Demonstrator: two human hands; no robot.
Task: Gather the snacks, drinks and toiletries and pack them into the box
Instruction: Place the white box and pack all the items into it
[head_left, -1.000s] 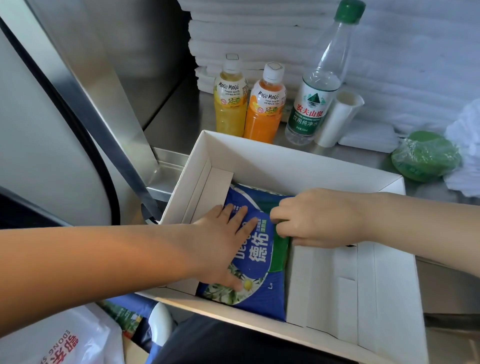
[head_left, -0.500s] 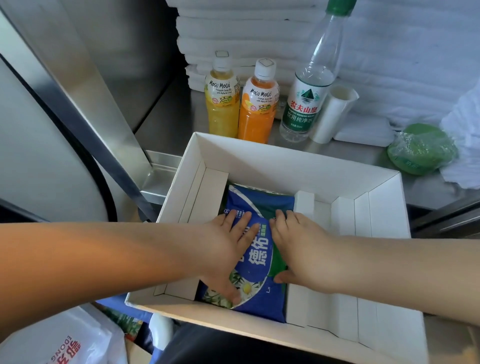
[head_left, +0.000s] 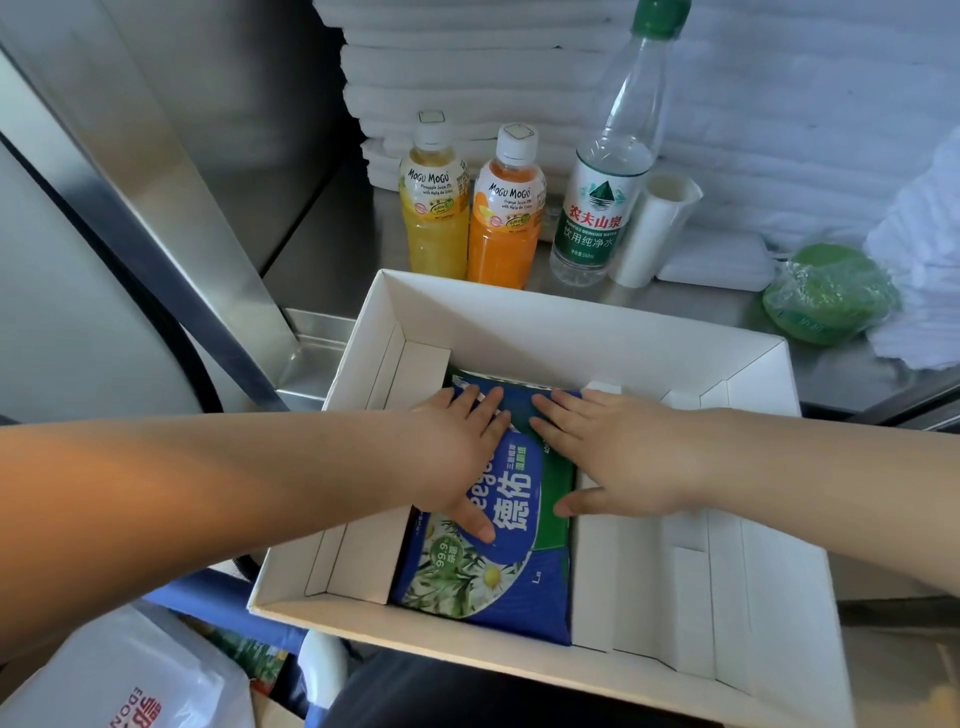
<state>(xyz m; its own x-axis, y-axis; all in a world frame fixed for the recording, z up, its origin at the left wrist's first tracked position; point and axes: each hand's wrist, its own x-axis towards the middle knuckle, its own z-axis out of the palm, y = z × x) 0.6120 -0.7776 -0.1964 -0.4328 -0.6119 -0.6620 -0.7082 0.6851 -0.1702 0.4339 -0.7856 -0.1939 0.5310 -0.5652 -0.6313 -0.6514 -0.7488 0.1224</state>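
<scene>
Packaging on the blue wipes pack (head_left: 498, 561) is judged to be soft, glossy film, probably a little slippery. The pack is taken to be light and squashy, and it is expected to sag if lifted by one end. It is best taken by its two long edges or pressed flat from above. It is seen lying flat in the middle compartment of the white box (head_left: 571, 322), between cardboard dividers, at the centre of the frame.

Both hands are laid palm down on its upper half with fingers straight and spread, and nothing is gripped. The left hand (head_left: 457, 457) is set on the pack's left side. The right hand (head_left: 618, 462) is set on its right side, partly over the divider.

In the upper middle of the frame, a yellow juice bottle (head_left: 435, 218), an orange juice bottle (head_left: 504, 228) and a water bottle (head_left: 597, 208) are stood upright on the steel worktop (head_left: 332, 249), not yet packed.
</scene>
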